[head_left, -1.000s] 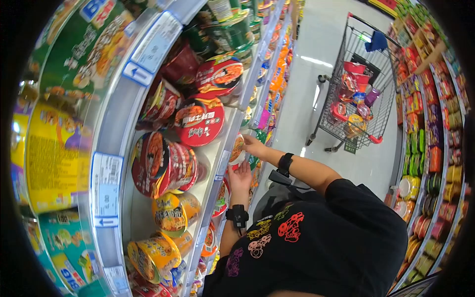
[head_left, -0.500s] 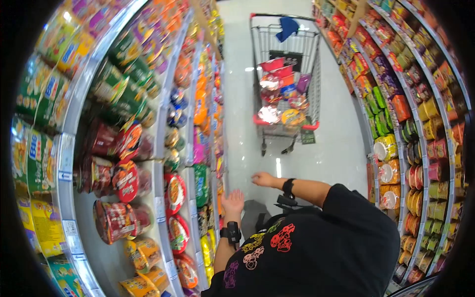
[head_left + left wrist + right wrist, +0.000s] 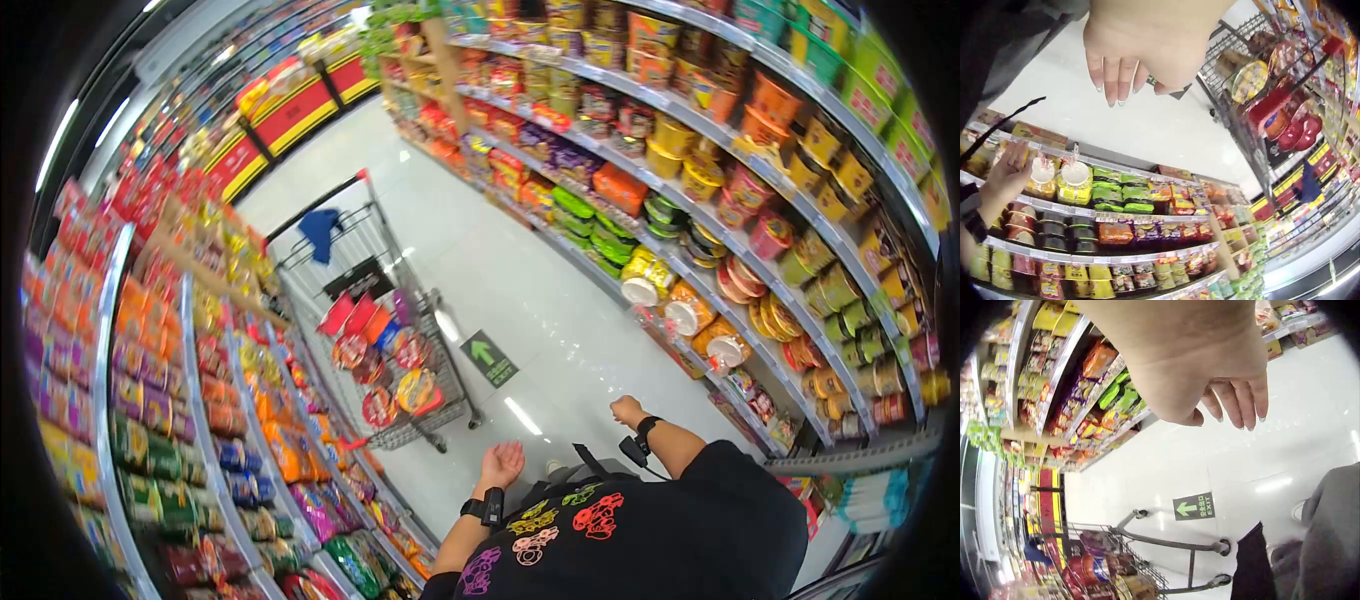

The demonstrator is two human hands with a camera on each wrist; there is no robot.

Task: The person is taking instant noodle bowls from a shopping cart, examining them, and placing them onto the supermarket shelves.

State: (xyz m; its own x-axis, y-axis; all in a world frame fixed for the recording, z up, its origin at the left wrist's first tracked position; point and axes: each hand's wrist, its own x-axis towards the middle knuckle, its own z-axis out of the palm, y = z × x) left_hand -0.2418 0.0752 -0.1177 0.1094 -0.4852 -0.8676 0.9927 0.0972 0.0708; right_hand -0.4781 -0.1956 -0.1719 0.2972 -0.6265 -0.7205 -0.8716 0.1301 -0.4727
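My left hand point(image 3: 502, 463) hangs in front of the body over the aisle floor, palm partly up and fingers loosely bent, with nothing in it. The right hand point(image 3: 628, 410) is out to the right above the floor; in the right wrist view its fingers point(image 3: 1244, 403) droop loosely and hold nothing. A wire shopping cart point(image 3: 440, 375) stands ahead and to the left, apart from both hands. In its basket lie red packages point(image 3: 350, 315), a yellow-lidded noodle bowl point(image 3: 416, 388), several red bowls and a purple pack point(image 3: 403, 306). A dark blue cloth point(image 3: 320, 232) hangs at its far end.
Shelves of noodle packs point(image 3: 150, 380) line the left side. Across the aisle, a long shelf point(image 3: 690, 200) holds cups, bowls and bags. A green exit sign point(image 3: 490, 358) is on the floor beside the cart. Red and yellow display stands point(image 3: 290, 115) are at the far end.
Both hands have come away from a round-lidded bowl at the left shelf and are now apart over the floor. The head view has swung toward the right-hand shelves.
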